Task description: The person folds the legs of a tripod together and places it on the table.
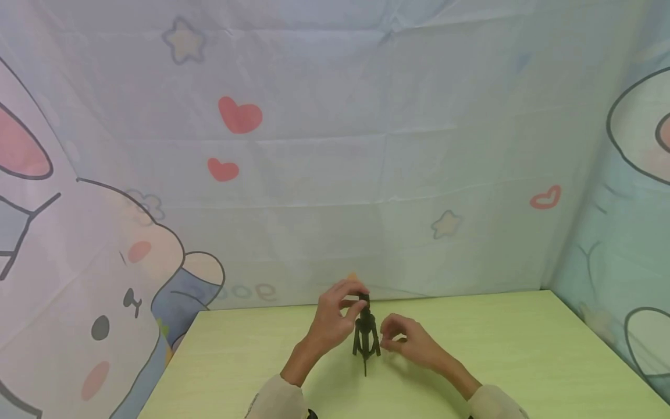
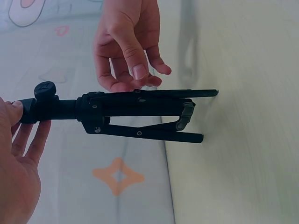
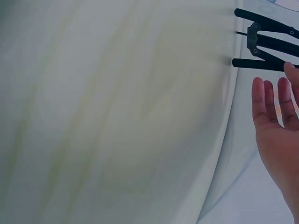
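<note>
A small black tripod [image 1: 366, 331] stands upright over the table, its legs only slightly spread. My left hand [image 1: 333, 317] grips its top between thumb and fingers; in the left wrist view that grip lies by the round knob [image 2: 45, 91] on the neck. My right hand [image 1: 410, 340] is beside the legs, its fingers loosely bent. Whether its fingertips touch the nearest leg [image 3: 257, 64] cannot be told. The left wrist view shows the leg hinges and the central column [image 2: 145, 108].
The pale yellow-green table [image 1: 251, 349] runs back to a printed cloth backdrop [image 1: 324, 233], close behind the tripod. More printed cloth [image 1: 623, 244] hangs along the right side, and a large cartoon rabbit [image 1: 68, 326] covers the left.
</note>
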`<state>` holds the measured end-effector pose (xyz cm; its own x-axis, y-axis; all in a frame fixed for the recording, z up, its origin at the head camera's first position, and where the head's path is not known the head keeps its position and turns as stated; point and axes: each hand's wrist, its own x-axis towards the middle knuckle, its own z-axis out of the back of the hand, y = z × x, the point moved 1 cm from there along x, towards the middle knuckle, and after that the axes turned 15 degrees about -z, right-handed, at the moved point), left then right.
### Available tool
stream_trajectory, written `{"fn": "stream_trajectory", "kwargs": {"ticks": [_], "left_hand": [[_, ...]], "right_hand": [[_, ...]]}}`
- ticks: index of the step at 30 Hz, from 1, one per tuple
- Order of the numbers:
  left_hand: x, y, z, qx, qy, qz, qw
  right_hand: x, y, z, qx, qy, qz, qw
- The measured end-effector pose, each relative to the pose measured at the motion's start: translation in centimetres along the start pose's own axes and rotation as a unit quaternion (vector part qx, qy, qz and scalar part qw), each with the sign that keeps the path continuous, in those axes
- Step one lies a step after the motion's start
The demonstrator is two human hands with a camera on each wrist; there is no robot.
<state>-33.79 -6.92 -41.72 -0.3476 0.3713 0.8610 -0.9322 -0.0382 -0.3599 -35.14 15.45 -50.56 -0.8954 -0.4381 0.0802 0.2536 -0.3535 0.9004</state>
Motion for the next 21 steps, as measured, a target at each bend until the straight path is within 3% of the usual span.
{"fn": "stream_trajectory", "kwargs": {"ticks": [6,13,19,21], "left_hand": [[0.0,0.0,0.1,-0.001,-0.002,0.003,1.0],[0.2,0.0,0.0,-0.007,-0.007,0.004,0.9999],[1.6,-3.2,0.6,-0.014,-0.002,0.012,0.9998],[1.7,-3.6,0.7,-0.016,-0.001,0.01,0.9998]], "right_hand": [[0.1,0.1,-0.3,0.012,0.05,0.023,0.998],[0.4,0.4,-0.4,0.007,0.07,0.035,0.997],[0.5,0.3,-0.6,0.019,0.092,0.021,0.995],[0.6,0.2,-0.6,0.024,0.099,0.015,0.995]]}}
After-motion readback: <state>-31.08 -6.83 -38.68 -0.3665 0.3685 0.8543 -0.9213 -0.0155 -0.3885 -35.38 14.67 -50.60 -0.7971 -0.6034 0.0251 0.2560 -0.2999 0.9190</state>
